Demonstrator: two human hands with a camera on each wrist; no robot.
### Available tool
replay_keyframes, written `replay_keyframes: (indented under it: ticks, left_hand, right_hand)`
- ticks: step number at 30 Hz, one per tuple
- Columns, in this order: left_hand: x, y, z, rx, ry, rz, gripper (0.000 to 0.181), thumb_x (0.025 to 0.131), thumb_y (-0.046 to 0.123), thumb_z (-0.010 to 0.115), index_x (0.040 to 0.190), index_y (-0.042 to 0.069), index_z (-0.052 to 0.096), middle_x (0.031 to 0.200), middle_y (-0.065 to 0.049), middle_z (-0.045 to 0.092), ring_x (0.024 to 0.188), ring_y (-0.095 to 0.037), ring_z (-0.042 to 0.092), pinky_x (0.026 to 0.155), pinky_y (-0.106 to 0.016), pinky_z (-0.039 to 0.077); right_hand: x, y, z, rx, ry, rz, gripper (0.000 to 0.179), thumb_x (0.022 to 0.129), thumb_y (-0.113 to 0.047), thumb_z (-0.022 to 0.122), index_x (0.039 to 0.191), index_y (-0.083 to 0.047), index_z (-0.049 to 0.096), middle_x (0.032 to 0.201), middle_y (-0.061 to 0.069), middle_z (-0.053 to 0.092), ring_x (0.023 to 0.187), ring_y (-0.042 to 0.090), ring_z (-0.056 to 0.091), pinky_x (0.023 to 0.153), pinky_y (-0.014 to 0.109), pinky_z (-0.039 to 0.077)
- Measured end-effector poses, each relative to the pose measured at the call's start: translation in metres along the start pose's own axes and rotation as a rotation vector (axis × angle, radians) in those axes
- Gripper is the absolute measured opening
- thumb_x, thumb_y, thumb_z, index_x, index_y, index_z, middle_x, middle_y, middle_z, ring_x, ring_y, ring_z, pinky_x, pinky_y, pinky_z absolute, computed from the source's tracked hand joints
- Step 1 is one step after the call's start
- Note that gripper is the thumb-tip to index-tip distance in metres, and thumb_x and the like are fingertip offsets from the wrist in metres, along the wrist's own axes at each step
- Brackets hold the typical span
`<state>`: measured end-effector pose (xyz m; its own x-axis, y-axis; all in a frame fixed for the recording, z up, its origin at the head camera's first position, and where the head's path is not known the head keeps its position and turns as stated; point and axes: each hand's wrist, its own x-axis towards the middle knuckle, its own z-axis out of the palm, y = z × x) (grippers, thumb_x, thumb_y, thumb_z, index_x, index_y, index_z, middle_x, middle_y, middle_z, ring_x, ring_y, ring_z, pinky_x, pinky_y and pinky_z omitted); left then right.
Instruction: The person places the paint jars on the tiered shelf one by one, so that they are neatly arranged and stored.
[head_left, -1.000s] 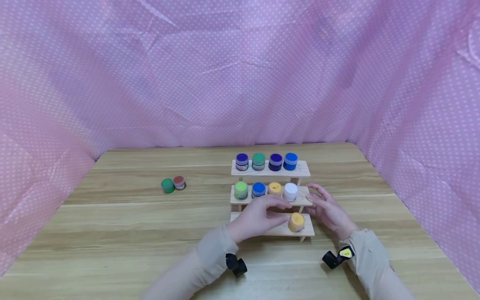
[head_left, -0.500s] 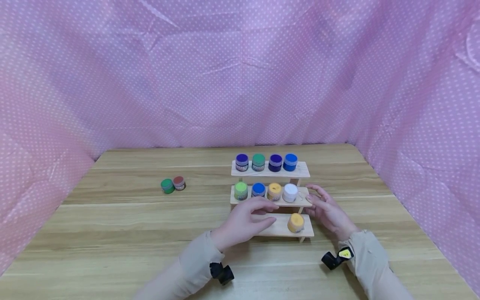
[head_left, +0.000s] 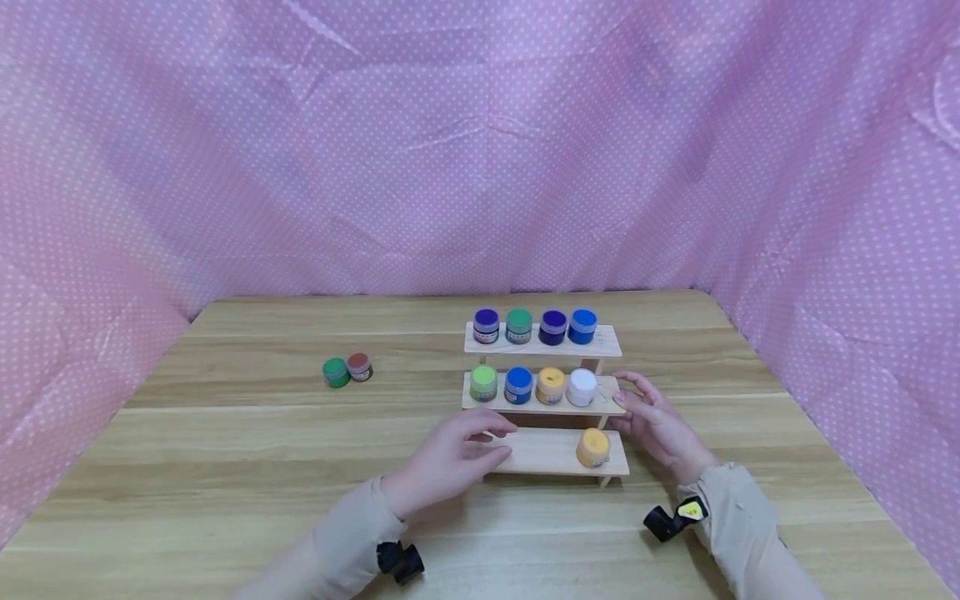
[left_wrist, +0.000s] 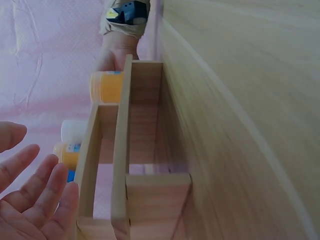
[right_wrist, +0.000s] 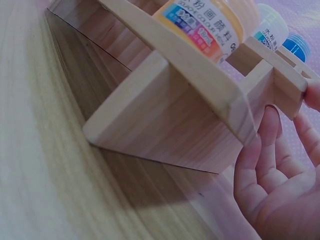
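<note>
A three-tier wooden display rack stands on the table, holding small paint jars. My right hand grips the rack's right end at the middle tier; in the right wrist view its thumb and fingers are at the shelf edge. On the bottom tier, near the right, sits a yellow-orange paint jar. My left hand hovers at the left end of that tier, holding nothing, its fingers spread. The middle tier carries light green, blue, yellow-orange and white jars.
Purple, green, dark purple and blue jars line the top tier. Left of the rack, a green jar and a reddish-brown jar stand side by side on the wooden table. A pink dotted curtain surrounds it.
My left hand has drawn away from the yellow-orange jar on the bottom tier, moving left to the tier's other end. The jar stays in place; my right hand has hardly moved.
</note>
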<state>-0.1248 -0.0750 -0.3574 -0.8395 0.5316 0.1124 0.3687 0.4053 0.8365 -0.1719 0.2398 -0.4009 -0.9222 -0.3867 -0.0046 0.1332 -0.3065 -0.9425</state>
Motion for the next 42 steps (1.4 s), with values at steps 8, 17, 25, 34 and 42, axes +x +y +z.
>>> replay_keyframes:
  ticks: [8,17,25,34,42]
  left_hand:
    - [-0.011,-0.012,-0.012,0.043,0.062,-0.013,0.024,0.091,0.016,0.063,0.114,0.009,0.066,0.116,-0.003,0.065,0.108,-0.018,0.060,0.090,-0.033,0.053]
    - [-0.017,-0.024,-0.034,0.084,0.162,-0.020,0.024,0.091,0.012,0.063,0.115,0.008,0.065,0.116,-0.009,0.065,0.103,-0.022,0.062,0.091,-0.045,0.052]
    - [-0.030,-0.041,-0.063,0.125,0.333,-0.062,0.026,0.089,0.009,0.065,0.115,0.006,0.064,0.114,-0.010,0.065,0.101,-0.024,0.062,0.089,-0.045,0.053]
    - [-0.047,-0.065,-0.093,0.123,0.409,-0.060,0.028,0.090,0.007,0.064,0.117,0.002,0.062,0.119,-0.015,0.061,0.101,-0.024,0.061,0.089,-0.048,0.052]
    - [-0.062,-0.069,-0.126,-0.018,0.510,-0.214,0.037,0.095,0.021,0.058,0.122,-0.003,0.058,0.114,0.008,0.062,0.098,0.004,0.056,0.080,-0.009,0.048]
  right_hand:
    - [0.001,0.000,0.001,0.007,-0.002,-0.002,0.022,0.100,-0.007,0.043,0.114,-0.022,0.050,0.107,-0.009,0.064,0.094,0.007,0.063,0.082,0.023,0.052]
    - [-0.003,-0.004,0.002,0.079,-0.003,0.026,0.025,0.100,-0.007,0.043,0.116,-0.024,0.050,0.106,-0.008,0.062,0.093,0.007,0.061,0.083,0.023,0.049]
    - [-0.003,-0.003,0.005,0.159,-0.006,0.017,0.027,0.099,-0.003,0.043,0.119,-0.020,0.048,0.099,-0.006,0.061,0.088,0.007,0.060,0.078,0.022,0.051]
    - [-0.003,-0.004,0.005,0.180,-0.058,-0.008,0.029,0.099,-0.001,0.040,0.119,-0.019,0.051,0.101,-0.005,0.064,0.090,0.007,0.061,0.080,0.021,0.052]
    - [-0.004,-0.007,0.005,0.122,0.007,0.035,0.027,0.098,-0.001,0.044,0.117,-0.019,0.054,0.102,-0.005,0.063,0.088,0.007,0.062,0.077,0.020,0.053]
